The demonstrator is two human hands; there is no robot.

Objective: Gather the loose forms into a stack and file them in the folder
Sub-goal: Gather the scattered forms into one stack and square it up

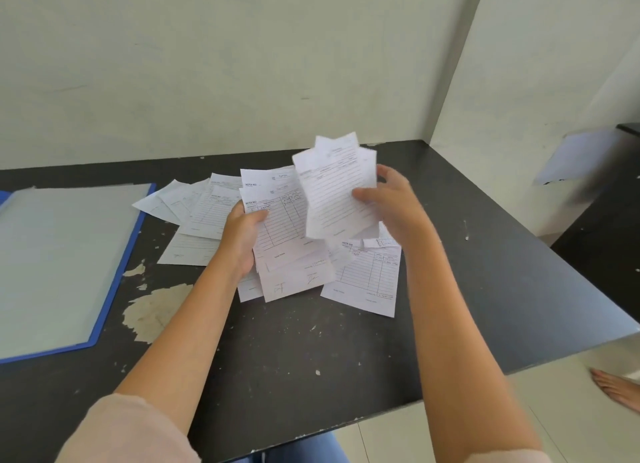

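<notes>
White printed forms lie scattered on the black table (346, 351). My left hand (242, 241) grips a bunch of forms (280, 227) by their left edge, thumb on top. My right hand (391, 203) holds a second bunch of forms (336, 192) raised above the table, pinched at the right edge. More loose forms lie flat at the left (194, 206) and under my right wrist (367, 282). The blue folder (114, 289) with a clear cover lies shut at the left edge of the table.
The table's dark coating is chipped, with a bare patch (156, 310) beside the folder. A wall runs behind the table. A second dark surface with a blurred sheet (581, 157) stands at the right. A bare foot (620, 390) shows on the floor, lower right.
</notes>
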